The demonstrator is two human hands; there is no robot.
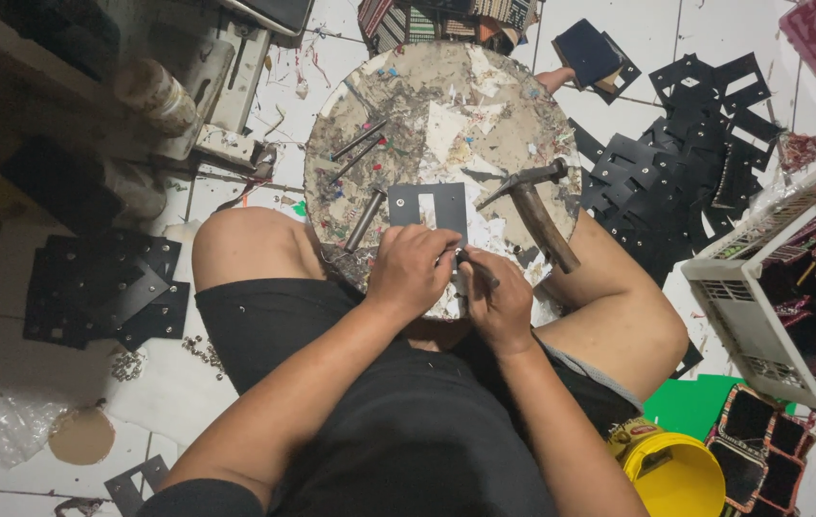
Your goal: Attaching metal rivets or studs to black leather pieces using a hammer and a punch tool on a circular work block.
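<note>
I sit on the floor with a round, scarred wooden block (446, 105) between my legs. A dark flat piece with a rectangular cut-out (427, 209) lies on the block's near side. My left hand (412, 271) presses on its near edge, fingers curled. My right hand (496, 299) is beside it, closed around a small dark metal punch (473, 260) whose tip is at the piece's edge. A hammer (531, 203) with a wooden handle rests on the block just right of the piece.
Several metal punches (362, 153) lie on the block's left side. Piles of black cut pieces (686, 163) cover the floor at right and more (102, 287) at left. A white plastic basket (772, 287) stands right, a yellow bucket (676, 474) at bottom right.
</note>
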